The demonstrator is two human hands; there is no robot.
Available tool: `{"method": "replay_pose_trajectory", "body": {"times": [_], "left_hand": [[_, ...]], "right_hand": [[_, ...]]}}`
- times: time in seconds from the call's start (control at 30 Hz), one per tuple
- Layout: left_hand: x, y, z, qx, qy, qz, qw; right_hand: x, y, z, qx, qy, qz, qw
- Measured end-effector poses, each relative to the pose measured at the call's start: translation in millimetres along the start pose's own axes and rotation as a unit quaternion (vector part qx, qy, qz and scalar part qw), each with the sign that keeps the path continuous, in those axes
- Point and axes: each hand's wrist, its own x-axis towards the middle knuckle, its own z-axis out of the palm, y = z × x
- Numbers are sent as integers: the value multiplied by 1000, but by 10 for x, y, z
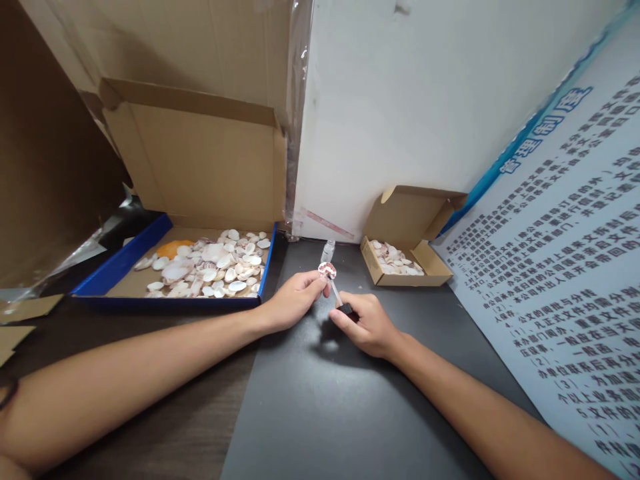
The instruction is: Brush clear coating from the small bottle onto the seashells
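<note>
Pinched in the fingers of my left hand (295, 300) is a small seashell (327, 270) with reddish-brown and white markings. My right hand (367, 323) is closed on the black cap of an applicator brush (337, 295), whose pale stem points up at the shell. The stem's tip is at the shell's lower edge; whether they touch I cannot tell. Just behind the shell, a small clear glass bottle (328, 251) with a white label stands uncapped on the dark grey mat (300, 413).
To the left, an open blue-edged cardboard box (270, 267) holds many pale shells (215, 260) and an orange one (174, 249). A smaller open cardboard box (435, 267) with shells stands at the right. A white panel (380, 120) rises behind, and a printed board (560, 267) leans at the right.
</note>
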Motion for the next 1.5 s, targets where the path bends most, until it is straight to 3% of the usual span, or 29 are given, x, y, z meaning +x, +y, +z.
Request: {"method": "replay_pose_trajectory", "body": {"times": [0.17, 0.33, 0.47, 0.63, 0.8, 0.93, 1.07, 1.23, 1.37, 1.5], "left_hand": [[8, -15, 0, -19, 1, 4, 1000], [7, -21, 0, -3, -3, 7, 1000], [8, -15, -5, 2, 7, 3, 1000], [-5, 4, -6, 6, -5, 10, 1000], [-16, 26, -1, 13, -1, 16, 1000], [-14, 24, -5, 19, -9, 20, 1000], [-12, 22, -9, 22, -3, 29, 999], [-15, 21, -5, 38, -14, 25, 999], [-21, 30, 1, 30, -6, 27, 999], [-27, 42, 5, 34, -15, 25, 999]], "right_hand": [[10, -8, -2, -5, 40, 40, 998], [2, -25, 5, -15, 3, 6, 1000], [-6, -60, 8, -21, 60, 39, 997], [-12, -140, 49, 52, 12, 21, 998], [-3, -160, 68, 63, 56, 70, 994], [-18, -162, 70, 59, 2, 38, 998], [-18, -156, 68, 64, 65, 68, 994], [-9, -142, 60, 88, 32, 33, 995], [-12, -133, 60, 79, 87, 59, 991], [-14, -128, 57, 84, 31, 26, 996]]}}
